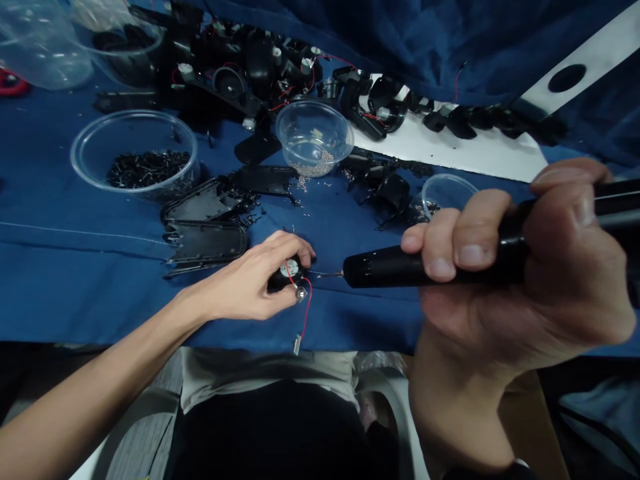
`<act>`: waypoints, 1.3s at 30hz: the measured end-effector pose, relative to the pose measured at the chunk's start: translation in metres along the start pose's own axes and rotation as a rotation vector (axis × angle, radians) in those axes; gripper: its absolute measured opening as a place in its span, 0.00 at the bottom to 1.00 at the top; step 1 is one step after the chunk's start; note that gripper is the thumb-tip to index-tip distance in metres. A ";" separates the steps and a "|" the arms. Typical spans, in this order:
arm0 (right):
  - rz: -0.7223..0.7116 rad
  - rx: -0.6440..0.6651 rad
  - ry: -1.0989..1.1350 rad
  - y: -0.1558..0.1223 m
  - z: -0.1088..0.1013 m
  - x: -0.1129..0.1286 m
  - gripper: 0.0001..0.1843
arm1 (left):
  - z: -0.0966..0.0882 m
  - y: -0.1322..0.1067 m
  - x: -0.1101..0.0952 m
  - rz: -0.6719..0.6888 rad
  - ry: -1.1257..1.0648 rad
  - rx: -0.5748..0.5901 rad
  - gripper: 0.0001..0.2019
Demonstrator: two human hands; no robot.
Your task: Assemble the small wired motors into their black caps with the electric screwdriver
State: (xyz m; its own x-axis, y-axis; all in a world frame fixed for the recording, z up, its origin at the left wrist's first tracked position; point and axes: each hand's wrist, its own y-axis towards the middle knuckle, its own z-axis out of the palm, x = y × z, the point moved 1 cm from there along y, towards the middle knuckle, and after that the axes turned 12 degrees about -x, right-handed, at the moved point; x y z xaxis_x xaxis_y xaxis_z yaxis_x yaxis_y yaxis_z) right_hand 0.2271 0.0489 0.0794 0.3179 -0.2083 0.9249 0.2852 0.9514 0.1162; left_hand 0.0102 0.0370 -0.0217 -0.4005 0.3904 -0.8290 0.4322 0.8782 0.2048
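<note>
My left hand point(250, 283) grips a small black part with a round white-faced motor point(289, 270) and red wires point(306, 307), holding it down on the blue cloth point(75, 280). My right hand point(525, 267) is wrapped round a black electric screwdriver point(395, 268), held level. Its thin bit point(330, 274) points left and reaches the small part. A small metal piece point(297, 345) hangs from the red wire at the table's near edge.
Flat black shells point(207, 240) lie just behind my left hand. A clear bowl of black screws point(135, 153), a clear cup of silver screws point(314, 137) and a small cup point(445, 193) stand further back. Several black parts with motors point(260, 67) are piled at the far edge.
</note>
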 end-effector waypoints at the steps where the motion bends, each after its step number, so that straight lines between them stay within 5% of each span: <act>1: 0.002 -0.003 -0.010 0.001 -0.001 -0.001 0.07 | 0.000 -0.001 0.000 0.007 0.001 -0.006 0.16; 5: -0.099 0.047 0.050 0.007 -0.006 -0.006 0.10 | 0.003 -0.011 -0.007 -0.006 0.157 -0.132 0.26; 8: -0.129 0.039 0.053 0.012 -0.009 -0.011 0.11 | 0.006 -0.026 -0.014 -0.133 0.377 -0.344 0.39; 10: -0.119 0.031 0.055 0.013 -0.010 -0.012 0.10 | 0.007 -0.036 -0.016 -0.216 0.426 -0.409 0.39; 18: -0.105 0.031 0.079 0.010 -0.010 -0.011 0.05 | 0.002 -0.035 -0.010 -0.214 0.260 -0.254 0.30; 22: -0.075 -0.017 0.073 0.008 -0.010 -0.011 0.05 | 0.007 -0.043 -0.014 -0.127 0.186 -0.392 0.24; 25: -0.069 -0.025 0.102 0.008 -0.010 -0.011 0.06 | 0.012 -0.050 -0.017 0.122 0.367 -0.518 0.14; 28: -0.073 -0.010 0.097 0.009 -0.010 -0.011 0.06 | 0.017 -0.050 -0.015 0.266 0.513 -0.481 0.12; 39: -0.069 -0.013 0.030 0.008 -0.012 -0.011 0.09 | 0.016 -0.044 -0.008 0.278 0.511 -0.408 0.12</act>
State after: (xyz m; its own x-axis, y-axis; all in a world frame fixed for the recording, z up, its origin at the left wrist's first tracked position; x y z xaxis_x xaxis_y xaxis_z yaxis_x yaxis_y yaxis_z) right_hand 0.2363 0.0556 0.0661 0.3241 -0.2807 0.9034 0.3197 0.9313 0.1747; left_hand 0.0077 -0.0092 -0.0328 -0.6913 0.6082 -0.3901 0.2766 0.7216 0.6347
